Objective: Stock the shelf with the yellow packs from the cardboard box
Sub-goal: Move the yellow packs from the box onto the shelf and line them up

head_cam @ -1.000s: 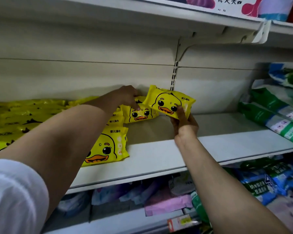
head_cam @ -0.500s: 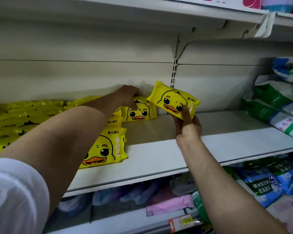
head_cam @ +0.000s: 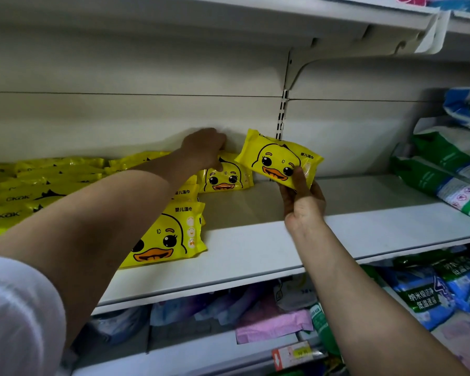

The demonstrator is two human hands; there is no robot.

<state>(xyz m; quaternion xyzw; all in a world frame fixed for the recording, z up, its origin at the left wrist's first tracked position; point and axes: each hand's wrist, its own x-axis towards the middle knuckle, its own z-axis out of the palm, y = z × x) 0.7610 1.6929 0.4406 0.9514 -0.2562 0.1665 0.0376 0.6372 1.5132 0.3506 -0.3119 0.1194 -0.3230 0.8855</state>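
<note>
Nearest, at the lower left, a white sleeve (head_cam: 14, 316) covers the upper left arm, and the bare forearm runs up and away over the shelf (head_cam: 255, 256). Under that forearm, near the shelf's front edge, a yellow pack with a duck face (head_cam: 171, 240) stands leaning, with more of the same lined up behind it. To its left lie flat stacks of yellow packs (head_cam: 38, 185) printed "CKOK", reaching to the frame's edge.

Farther in, the right hand (head_cam: 303, 203) rises from below the shelf edge and grips a held yellow pack (head_cam: 278, 158) by its lower right corner — thumb pressed on the printed face, fingers curled behind it. That pack is tilted, clear of the shelf, just beside the back panel's slotted upright (head_cam: 282, 115).

At the very back, the left hand (head_cam: 205, 149) rests on the top of an upright duck pack (head_cam: 225, 176) standing against the rear wall; its fingers curl down over the pack's upper edge, though how firmly they clasp it cannot be told.

On the right, green-and-white bags (head_cam: 445, 169) are stacked on the same shelf, well apart from the yellow goods. Below — blue, pink and green packets (head_cam: 272, 321) fill the lower shelf.
</note>
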